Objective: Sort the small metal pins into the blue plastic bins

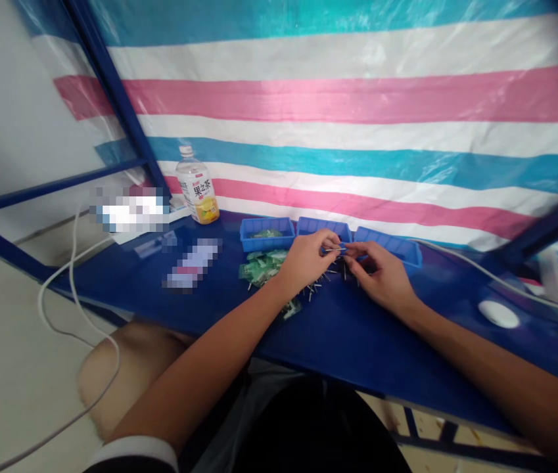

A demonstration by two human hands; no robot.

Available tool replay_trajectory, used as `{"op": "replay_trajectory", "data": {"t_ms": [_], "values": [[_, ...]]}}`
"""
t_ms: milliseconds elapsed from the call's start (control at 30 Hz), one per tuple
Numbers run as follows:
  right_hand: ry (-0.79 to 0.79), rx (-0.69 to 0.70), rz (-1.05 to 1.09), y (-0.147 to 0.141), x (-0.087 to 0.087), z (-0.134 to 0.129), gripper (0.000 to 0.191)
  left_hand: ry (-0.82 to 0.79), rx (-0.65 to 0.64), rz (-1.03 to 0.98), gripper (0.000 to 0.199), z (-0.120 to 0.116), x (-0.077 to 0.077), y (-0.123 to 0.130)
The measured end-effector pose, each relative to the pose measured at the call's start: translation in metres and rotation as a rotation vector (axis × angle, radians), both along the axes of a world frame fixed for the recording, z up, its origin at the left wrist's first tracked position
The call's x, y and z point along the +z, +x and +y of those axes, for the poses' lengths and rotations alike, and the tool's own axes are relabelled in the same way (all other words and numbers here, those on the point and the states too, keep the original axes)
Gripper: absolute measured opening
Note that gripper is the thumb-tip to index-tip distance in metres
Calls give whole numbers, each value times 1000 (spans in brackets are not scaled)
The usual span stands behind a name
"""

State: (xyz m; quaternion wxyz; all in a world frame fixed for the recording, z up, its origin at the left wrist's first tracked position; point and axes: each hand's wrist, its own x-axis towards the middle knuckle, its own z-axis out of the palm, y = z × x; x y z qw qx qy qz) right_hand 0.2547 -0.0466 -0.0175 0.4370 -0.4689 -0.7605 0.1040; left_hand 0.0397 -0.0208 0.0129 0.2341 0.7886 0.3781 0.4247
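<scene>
Two items on the table (125, 282) are pixelated beyond identification. The small part pinched between the left hand (308, 257) and right hand (380, 272) is too small to identify. The right forearm runs out past the frame's lower right edge.

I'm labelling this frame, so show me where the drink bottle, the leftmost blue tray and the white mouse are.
drink bottle (198, 190), head view, on its label.
leftmost blue tray (265, 244), head view, on its front wall.
white mouse (498, 313), head view, on its top.
</scene>
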Motion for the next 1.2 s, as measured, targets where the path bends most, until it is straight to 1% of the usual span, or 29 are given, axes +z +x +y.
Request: {"op": "replay_trajectory", "data": {"t_ms": [100, 200, 267, 367, 467, 600, 733, 800, 833, 867, 933, 1000, 1067, 1133, 1200], "values": [[36, 20, -50, 1, 3, 2, 28, -14, 11, 40, 13, -1, 2, -1], [73, 63, -150, 0, 6, 4, 20, -35, 8, 39, 21, -1, 1, -2], [66, 78, -193, 0, 5, 5, 18, -39, 4, 32, 23, -1, 0, -2], [9, 69, -169, -2, 3, 6, 19, -41, -7, 36, 20, 1, -1, -1], [-84, 61, -72, -4, 1, 8, 23, -43, -11, 35, 25, 1, -1, 0], [-250, 74, 162, -5, 4, 9, 34, -34, -15, 15, 37, 2, -1, -1], [-358, 29, 401, -1, 7, 10, 38, 12, 9, 47, 35, 3, -2, -2], [-406, 6, 467, 4, 8, 10, 40, 46, 20, 82, 34, 4, -3, -2], [-431, 2, 464, 6, 8, 10, 41, 62, 26, 102, 34, 5, -4, -3], [-445, -4, 431, 9, 9, 10, 43, 75, 30, 121, 34, 5, -5, -3], [-404, -15, 253, 13, 11, 8, 45, 90, 37, 148, 32, 6, -6, -3], [-258, -27, 11, 15, 13, 5, 40, 93, 43, 163, 30, 6, -7, -3], [-102, -7, -212, 15, 13, 2, 31, 93, 44, 178, 28, 6, -7, -3], [15, 43, -387, 13, 12, 0, 27, 94, 41, 193, 27, 6, -7, -3], [92, 89, -512, 11, 8, 0, 29, 95, 36, 206, 26, 7, -8, -3]]}}
